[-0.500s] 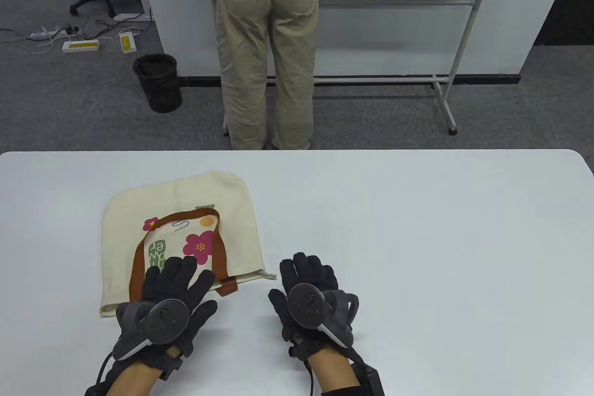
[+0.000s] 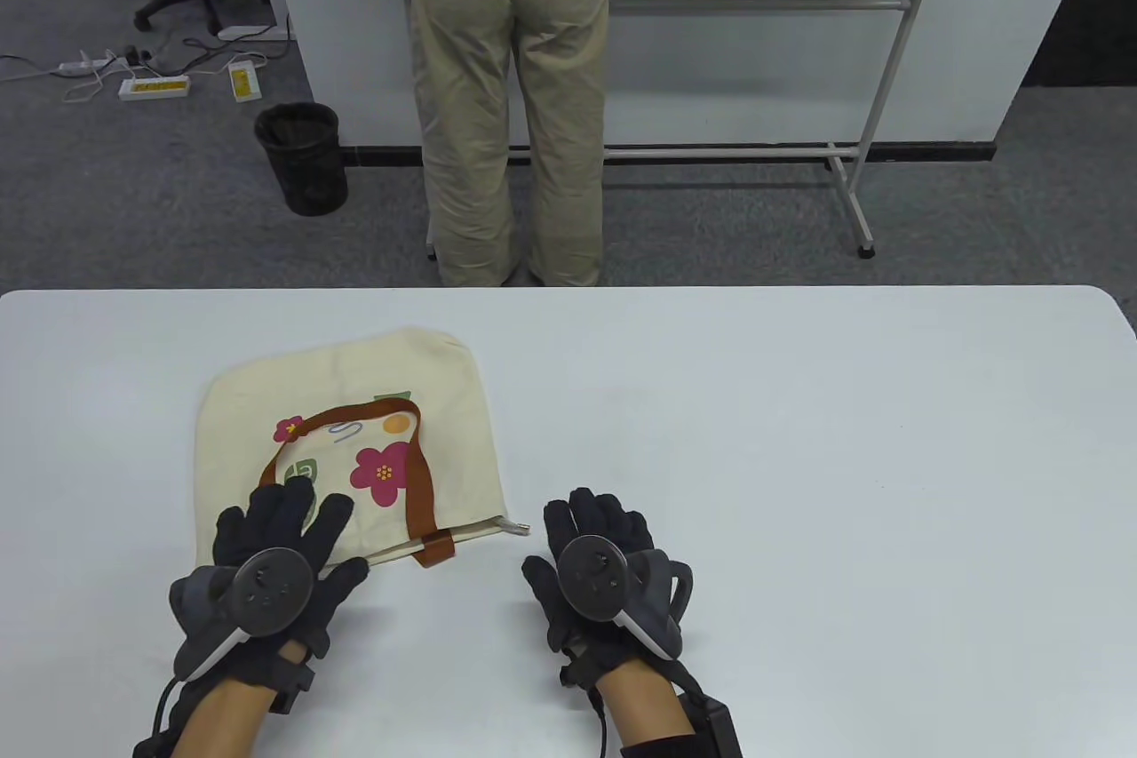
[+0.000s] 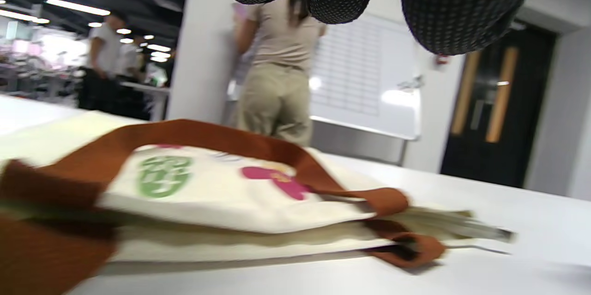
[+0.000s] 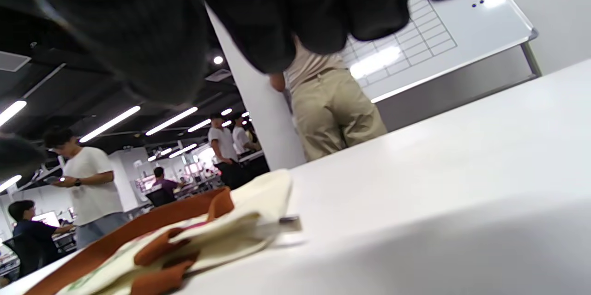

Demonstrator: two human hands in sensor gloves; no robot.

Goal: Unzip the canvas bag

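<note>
A cream canvas tote bag (image 2: 346,438) with brown straps (image 2: 417,474) and a pink flower print lies flat on the white table (image 2: 799,438), at about nine o'clock from centre. Its zipped edge faces the person, the small metal zipper pull (image 2: 518,529) at the bag's four o'clock corner. The left hand (image 2: 266,562), fingers spread, rests on the bag's near edge. The right hand (image 2: 595,562), fingers loosely spread and holding nothing, lies just beside the pull, at its four o'clock.

cream floral canvas bag (image 2: 355,438), brown straps (image 2: 417,482)
</note>
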